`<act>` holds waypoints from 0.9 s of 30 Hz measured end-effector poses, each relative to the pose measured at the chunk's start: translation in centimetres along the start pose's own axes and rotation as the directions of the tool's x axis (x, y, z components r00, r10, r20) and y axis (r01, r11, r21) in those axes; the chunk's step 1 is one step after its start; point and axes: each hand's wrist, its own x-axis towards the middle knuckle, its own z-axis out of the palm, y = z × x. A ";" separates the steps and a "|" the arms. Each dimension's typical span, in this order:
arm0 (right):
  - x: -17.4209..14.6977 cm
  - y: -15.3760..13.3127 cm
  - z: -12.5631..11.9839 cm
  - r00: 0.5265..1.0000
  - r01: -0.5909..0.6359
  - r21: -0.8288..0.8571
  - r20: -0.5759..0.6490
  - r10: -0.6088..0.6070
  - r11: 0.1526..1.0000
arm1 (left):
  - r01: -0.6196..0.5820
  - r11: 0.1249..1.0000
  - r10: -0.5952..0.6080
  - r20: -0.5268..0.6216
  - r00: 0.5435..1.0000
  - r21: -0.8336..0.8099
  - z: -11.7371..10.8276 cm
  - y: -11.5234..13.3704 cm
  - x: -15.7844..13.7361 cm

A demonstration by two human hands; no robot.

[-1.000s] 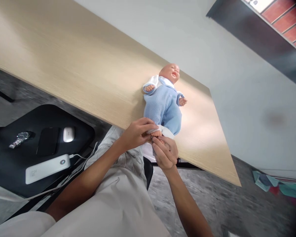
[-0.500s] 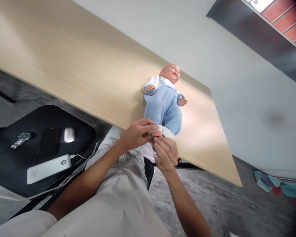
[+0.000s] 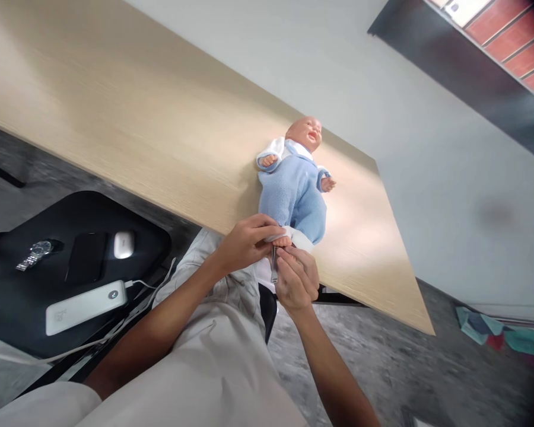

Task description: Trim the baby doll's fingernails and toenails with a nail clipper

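Note:
A baby doll [image 3: 293, 190] in a blue and white outfit lies on its back on the wooden table [image 3: 169, 118], its feet toward me at the near edge. My left hand [image 3: 249, 242] is closed around the doll's foot [image 3: 282, 241], with the toes showing past my fingers. Just below those toes, my right hand [image 3: 297, 276] pinches a metal nail clipper [image 3: 275, 267]. The clipper's upper end is right at the toes; whether it touches them I cannot tell. My right fingers partly cover the clipper.
On a black chair seat [image 3: 129, 237] to the left lie a watch [image 3: 38, 254], a dark phone [image 3: 86, 258], a white earbud case [image 3: 124, 245] and a white power bank [image 3: 86, 307] with a cable. Colourful cloths [image 3: 502, 335] are on the floor at right.
The clipper has turned slightly more upright in my right hand. My left hand keeps its hold on the foot. The whole view has shifted a little.

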 end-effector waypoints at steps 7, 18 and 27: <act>-0.5 -0.9 0.3 0.999 -0.050 -0.025 -0.009 0.050 0.998 | 0.005 1.000 -0.005 -0.002 1.000 -0.013 0.1 -0.1 -0.1; -0.4 -2.7 -0.4 0.963 -0.208 -0.013 -0.180 0.202 0.978 | 0.070 0.998 -0.068 0.169 0.983 -0.006 -0.9 0.6 0.6; -1.0 -3.8 -1.7 0.768 -0.538 0.154 -0.316 0.558 0.829 | 0.107 0.987 -0.137 0.286 0.948 0.116 -0.8 1.5 1.1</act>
